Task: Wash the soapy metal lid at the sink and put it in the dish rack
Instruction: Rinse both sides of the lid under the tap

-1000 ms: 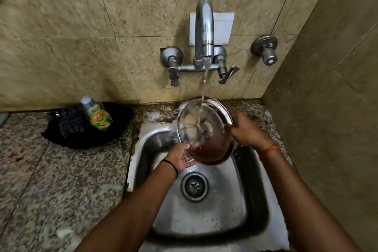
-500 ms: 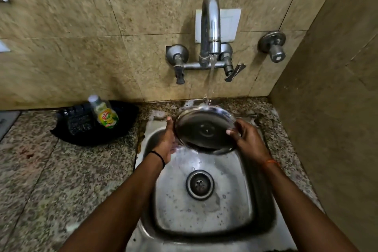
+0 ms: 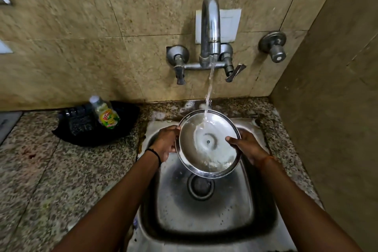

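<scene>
Left hand point(image 3: 166, 142) and right hand point(image 3: 246, 146) grip with curled fingers.

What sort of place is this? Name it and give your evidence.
Most likely a home kitchen's washing-up corner: a steel sink set in a granite counter, a wall tap running, and a dish-soap bottle beside it.

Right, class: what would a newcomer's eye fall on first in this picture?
First the lid, held tilted over the sink by the left hand and right hand, one at each edge. Next the water falling from the tap onto the lid's top edge. Then the bottle on the counter, left of the sink.
</scene>
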